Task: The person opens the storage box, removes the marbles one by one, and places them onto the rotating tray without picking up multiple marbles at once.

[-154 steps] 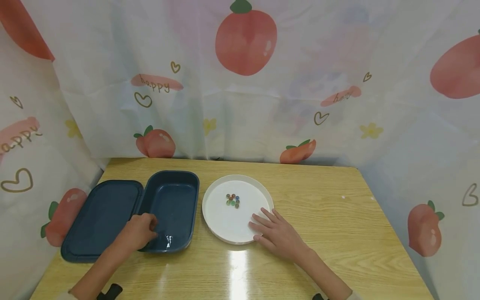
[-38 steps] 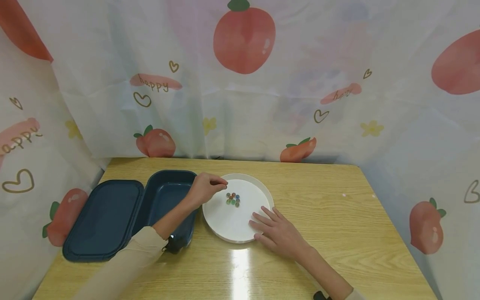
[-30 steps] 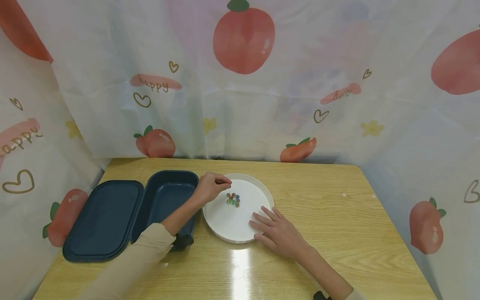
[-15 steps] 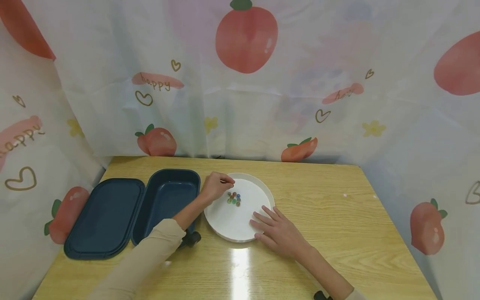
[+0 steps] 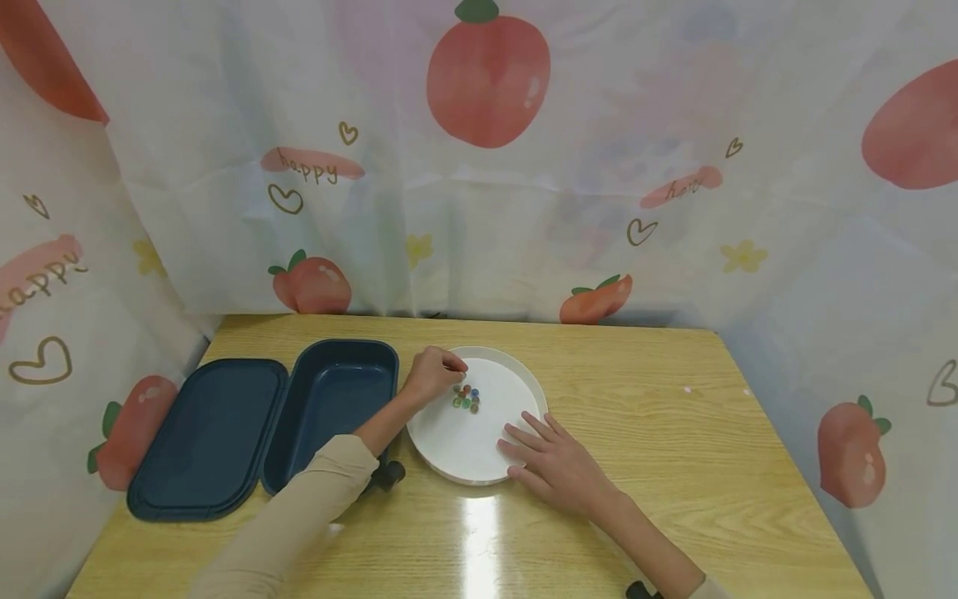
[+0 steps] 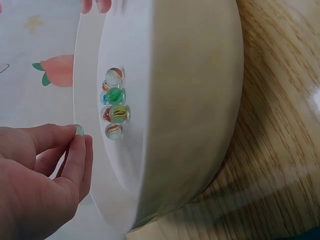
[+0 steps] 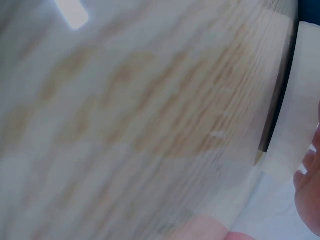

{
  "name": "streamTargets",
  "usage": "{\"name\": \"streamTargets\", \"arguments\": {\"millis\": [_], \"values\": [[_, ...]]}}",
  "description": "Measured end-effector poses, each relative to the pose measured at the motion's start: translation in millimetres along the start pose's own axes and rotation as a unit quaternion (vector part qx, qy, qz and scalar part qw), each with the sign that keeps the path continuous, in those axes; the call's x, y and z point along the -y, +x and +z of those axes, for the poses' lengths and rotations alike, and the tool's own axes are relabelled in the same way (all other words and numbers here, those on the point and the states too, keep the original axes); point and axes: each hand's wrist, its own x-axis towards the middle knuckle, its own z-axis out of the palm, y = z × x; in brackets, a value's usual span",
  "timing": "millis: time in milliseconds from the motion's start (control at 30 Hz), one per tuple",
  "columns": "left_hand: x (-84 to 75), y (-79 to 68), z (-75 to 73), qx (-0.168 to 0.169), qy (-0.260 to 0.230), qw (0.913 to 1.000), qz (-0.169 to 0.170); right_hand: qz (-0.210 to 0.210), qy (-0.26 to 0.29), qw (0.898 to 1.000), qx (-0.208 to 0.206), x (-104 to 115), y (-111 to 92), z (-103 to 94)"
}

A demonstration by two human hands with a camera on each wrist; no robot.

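Between the thumb and fingertips of my left hand (image 5: 436, 374) is a pale green glass marble (image 6: 79, 130), best seen in the left wrist view. That hand is over the far left part of a round white tray (image 5: 467, 453) with a raised rim. Close to its fingertips, several colourful glass marbles (image 5: 466, 403) lie in a tight group on the tray. My right hand (image 5: 557, 470) rests at the tray's near right rim with fingers spread. In the right wrist view only part of its fingers (image 7: 307, 202) shows at the edge, beside the tray wall.
A dark blue rectangular box (image 5: 348, 399) stands left of the tray, partly covered by my left forearm. Its matching flat lid (image 5: 209, 437) lies further left. All stand on a wooden table (image 5: 636, 399), with a fruit-patterned curtain (image 5: 479, 208) behind.
My left hand has moved from the dark blue box rightward to over the tray, then slightly right and down toward the marbles. The right hand has stayed at the tray's rim.
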Motion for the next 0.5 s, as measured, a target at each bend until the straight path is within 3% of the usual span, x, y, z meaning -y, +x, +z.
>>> {"name": "streamTargets", "arguments": {"millis": [500], "values": [[4.3, 2.6, 7.8, -0.031, 0.042, 0.9983, -0.028, -0.003, 0.001, 1.000, -0.010, -1.5, -1.0, 3.2]]}}
